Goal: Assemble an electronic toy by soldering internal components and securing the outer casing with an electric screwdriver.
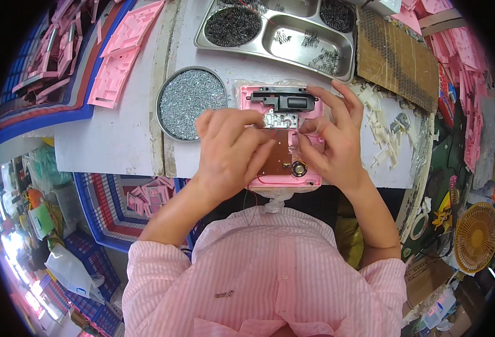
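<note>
A pink plastic housing [248, 95] lies in front of me on a plastic-wrapped pad. Fitted in it are a black mechanism [292, 101], a silvery metal plate [280, 120], a brown circuit board [275, 154] and a small round metal-rimmed part [298, 168]. Over the middle of the housing, a thin wire [288, 130] runs between my fingertips. My left hand [228, 146] is closed in a pinch at its left end. At the other end, my right hand [337, 137] pinches with thumb and index finger, its other fingers raised. The left fingertips are partly hidden.
Left of the housing stands a round tin of small screws [193, 104]. Behind it is a metal compartment tray [270, 48] with springs. White plastic parts [379, 126] and a cardboard piece [396, 59] lie right. Pink panels [112, 76] rest left; a blue basket [98, 210] sits below the table edge.
</note>
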{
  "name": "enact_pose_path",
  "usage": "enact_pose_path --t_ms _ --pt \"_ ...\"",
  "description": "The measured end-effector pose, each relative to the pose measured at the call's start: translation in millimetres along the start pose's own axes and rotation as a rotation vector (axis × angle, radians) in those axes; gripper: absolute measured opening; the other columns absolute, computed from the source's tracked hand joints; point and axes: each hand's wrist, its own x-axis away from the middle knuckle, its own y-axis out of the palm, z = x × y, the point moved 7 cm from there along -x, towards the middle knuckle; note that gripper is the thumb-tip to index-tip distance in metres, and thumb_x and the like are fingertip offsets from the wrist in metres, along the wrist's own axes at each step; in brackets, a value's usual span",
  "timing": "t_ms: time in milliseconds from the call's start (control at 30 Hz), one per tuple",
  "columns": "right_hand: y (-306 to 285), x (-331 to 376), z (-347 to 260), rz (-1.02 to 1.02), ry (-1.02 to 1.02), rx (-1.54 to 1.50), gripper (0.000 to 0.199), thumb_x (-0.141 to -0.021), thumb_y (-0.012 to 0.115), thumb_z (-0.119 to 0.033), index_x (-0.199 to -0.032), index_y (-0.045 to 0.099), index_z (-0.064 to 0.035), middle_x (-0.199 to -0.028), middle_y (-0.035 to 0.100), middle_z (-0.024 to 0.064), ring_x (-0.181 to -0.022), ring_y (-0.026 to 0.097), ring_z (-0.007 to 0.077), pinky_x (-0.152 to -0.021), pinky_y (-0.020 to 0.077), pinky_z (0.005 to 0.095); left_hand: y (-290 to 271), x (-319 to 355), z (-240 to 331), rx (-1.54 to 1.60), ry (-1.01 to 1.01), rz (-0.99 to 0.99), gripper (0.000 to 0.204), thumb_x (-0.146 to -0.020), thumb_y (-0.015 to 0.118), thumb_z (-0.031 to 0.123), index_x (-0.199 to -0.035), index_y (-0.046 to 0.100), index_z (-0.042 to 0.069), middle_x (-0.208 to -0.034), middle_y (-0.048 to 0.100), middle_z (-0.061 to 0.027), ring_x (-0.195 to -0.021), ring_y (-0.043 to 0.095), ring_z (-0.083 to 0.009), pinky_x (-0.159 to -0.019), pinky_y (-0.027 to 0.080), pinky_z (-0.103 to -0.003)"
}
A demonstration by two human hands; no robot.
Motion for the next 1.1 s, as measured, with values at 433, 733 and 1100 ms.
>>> enact_pose_path --t_ms 433,733,1100 --pt "-28.0 2.3 -5.2 0.012 -0.144 -0.082 0.023 -0.063 0.082 -0.008 -0.082 0.069 -0.0131 -0.131 0.065 0.0094 -0.131 0.045 0.0389 -0.101 0.0430 0.0477 35.9 -28.5 13.7 0.644 -0.249 -0.346 0.025 -0.093 0.062 0.001 -0.118 0.066 -0.001 -0.097 0.067 -0.0147 -0.075 0.067 -0.0236 -0.068 0.052 -0.033" --pt "-88.9 51.8 20.2 0.164 0.096 -0.031 0.025 -0.072 0.080 -0.007 -0.095 0.070 -0.0096 -0.117 0.069 0.0092 -0.115 0.058 0.0344 -0.096 0.0480 0.0437 42.8 -44.5 18.2 0.474 -0.165 -0.439 0.008 -0.089 0.068 0.006 -0.097 0.069 0.002 -0.087 0.069 -0.0140 -0.079 0.069 -0.0325 -0.070 0.054 -0.039" --pt "-287.7 360.9 148.0 1.382 0.928 -0.518 0.020 -0.096 0.072 -0.018 -0.111 0.064 -0.0087 -0.079 0.060 0.0002 -0.064 0.057 0.0101 -0.050 0.0415 0.0226 37.3 -35.2 19.5 0.413 -0.210 -0.275 0.010 -0.087 0.070 0.003 -0.097 0.067 0.003 -0.079 0.068 -0.0093 -0.065 0.067 -0.0160 -0.058 0.051 -0.027"
